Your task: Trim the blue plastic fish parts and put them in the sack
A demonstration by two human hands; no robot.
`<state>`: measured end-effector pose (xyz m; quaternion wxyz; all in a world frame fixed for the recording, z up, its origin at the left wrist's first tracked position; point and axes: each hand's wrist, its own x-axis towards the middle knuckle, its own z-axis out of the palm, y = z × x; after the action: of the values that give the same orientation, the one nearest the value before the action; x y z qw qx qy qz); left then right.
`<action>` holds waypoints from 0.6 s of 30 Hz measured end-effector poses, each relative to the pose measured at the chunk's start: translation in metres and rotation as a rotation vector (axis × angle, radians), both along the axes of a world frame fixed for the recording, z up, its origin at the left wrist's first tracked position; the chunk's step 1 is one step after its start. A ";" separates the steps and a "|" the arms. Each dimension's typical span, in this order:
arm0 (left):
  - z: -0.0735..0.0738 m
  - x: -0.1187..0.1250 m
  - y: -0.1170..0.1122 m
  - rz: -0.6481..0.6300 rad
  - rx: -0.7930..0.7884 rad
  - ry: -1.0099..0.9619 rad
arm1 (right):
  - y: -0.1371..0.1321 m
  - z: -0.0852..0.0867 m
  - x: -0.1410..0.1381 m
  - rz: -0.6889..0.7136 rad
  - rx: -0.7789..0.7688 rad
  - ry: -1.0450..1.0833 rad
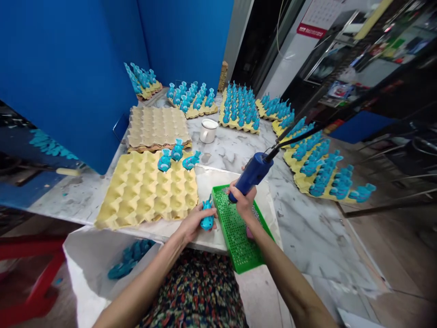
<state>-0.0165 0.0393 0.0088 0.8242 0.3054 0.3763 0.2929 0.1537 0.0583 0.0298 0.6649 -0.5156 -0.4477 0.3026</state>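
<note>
My left hand (191, 224) grips a small blue plastic toy (207, 218) between thumb and fingers, just left of a green perforated basket (234, 250). Over that basket, my right hand (245, 204) is wrapped round a blue electric screwdriver (251, 175), tilted, with its cord running up to the right. The tool's tip is hidden by the hand and basket. Small metal screws (256, 213) lie in the basket beside a pink item (249, 233) partly covered by my right forearm. Three blue toys (165, 160) sit at the back of a yellow egg tray (143, 191) to the left.
Stacked grey trays (159, 125) stand behind the yellow one. A white mug (209, 131) is on the marble-patterned table (300, 237). Several trays of blue toys (239, 107) line the back and right. A white sack (82, 259) with blue parts hangs below the front edge.
</note>
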 end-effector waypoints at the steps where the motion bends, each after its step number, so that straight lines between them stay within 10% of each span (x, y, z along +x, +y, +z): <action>1: 0.000 0.001 0.001 0.010 -0.006 0.002 | 0.000 -0.003 0.001 -0.005 -0.001 -0.015; 18: -0.006 0.032 -0.002 0.316 0.053 0.126 | -0.011 0.019 -0.006 -0.064 0.093 -0.052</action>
<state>0.0155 0.0377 0.0031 0.7343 0.2820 0.4627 0.4088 0.1480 0.0472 0.0487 0.6857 -0.5058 -0.4618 0.2465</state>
